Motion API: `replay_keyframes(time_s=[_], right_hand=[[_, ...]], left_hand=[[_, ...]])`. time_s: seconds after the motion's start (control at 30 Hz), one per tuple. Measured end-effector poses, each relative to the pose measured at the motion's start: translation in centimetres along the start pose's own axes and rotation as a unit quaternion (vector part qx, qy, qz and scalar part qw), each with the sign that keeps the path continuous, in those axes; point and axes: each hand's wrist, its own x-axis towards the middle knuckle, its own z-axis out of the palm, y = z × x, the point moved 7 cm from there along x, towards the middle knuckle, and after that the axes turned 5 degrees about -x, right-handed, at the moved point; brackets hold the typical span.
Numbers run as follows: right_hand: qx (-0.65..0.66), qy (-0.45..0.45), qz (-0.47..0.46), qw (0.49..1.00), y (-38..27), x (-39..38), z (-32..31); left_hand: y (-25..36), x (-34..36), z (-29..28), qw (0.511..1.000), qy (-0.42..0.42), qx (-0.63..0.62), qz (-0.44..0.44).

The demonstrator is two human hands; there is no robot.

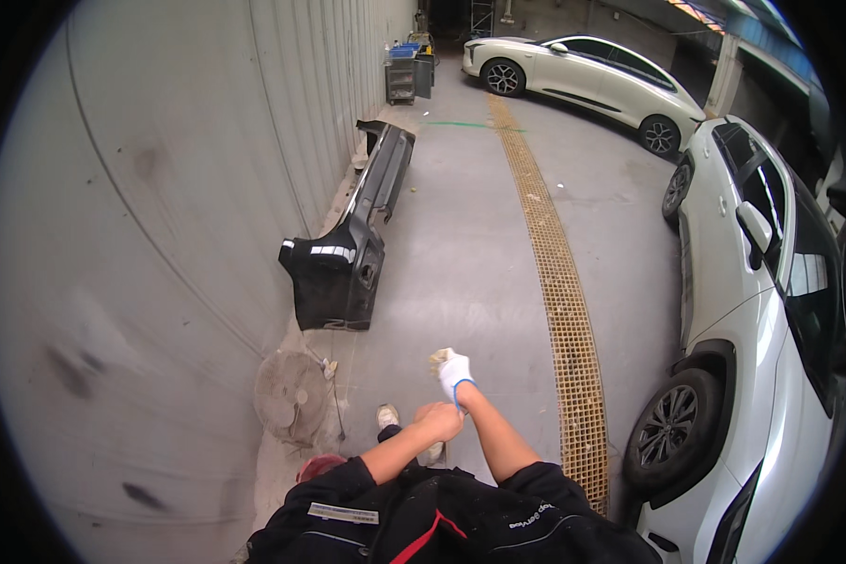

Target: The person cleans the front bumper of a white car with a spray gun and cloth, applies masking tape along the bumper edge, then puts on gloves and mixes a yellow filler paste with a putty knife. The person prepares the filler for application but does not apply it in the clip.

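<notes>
My right hand (454, 368) wears a white work glove with a blue-edged cuff (462, 385) and yellowish, soiled-looking fingers. Those fingers appear loosely apart, with nothing visible held in them. My bare left hand (439, 421) crosses in front of my body to the right wrist. Its fingers are closed at the glove's cuff, though the exact grip is partly hidden. Both forearms come out of short black sleeves. Beneath my hands lie the grey floor and one light-coloured shoe (387, 415).
A black car bumper (338, 277) lies along the left wall, with a dusty round fan (293, 397) and a reddish bucket (321, 465) nearer me. A yellow floor grating (564, 310) runs ahead. White cars (761, 310) stand right and far (573, 70), with a tool cart (402, 77) farther back.
</notes>
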Motion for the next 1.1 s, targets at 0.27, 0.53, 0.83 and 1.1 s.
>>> replay_keyframes(time_s=[0.27, 0.53, 0.83, 1.1], right_hand=[[0.4, 0.025, 0.109, 0.91, -5.0, 14.6, -8.7], [0.683, -0.067, 0.001, 0.727, -24.4, 26.2, -4.5], [0.719, 0.067, -0.01, 0.691, -24.9, 45.2, -1.7], [0.711, -0.079, -0.041, 0.697, -30.8, 61.1, -4.3]], left_hand=[[1.7, 16.0, -10.8, 0.991, -0.013, -0.022, 0.132], [-3.7, 28.1, -21.7, 0.943, 0.18, -0.277, 0.043], [-8.8, 38.3, -31.4, 0.965, 0.19, -0.173, 0.048], [-4.8, 49.8, -41.9, 0.989, 0.123, -0.014, 0.082]])
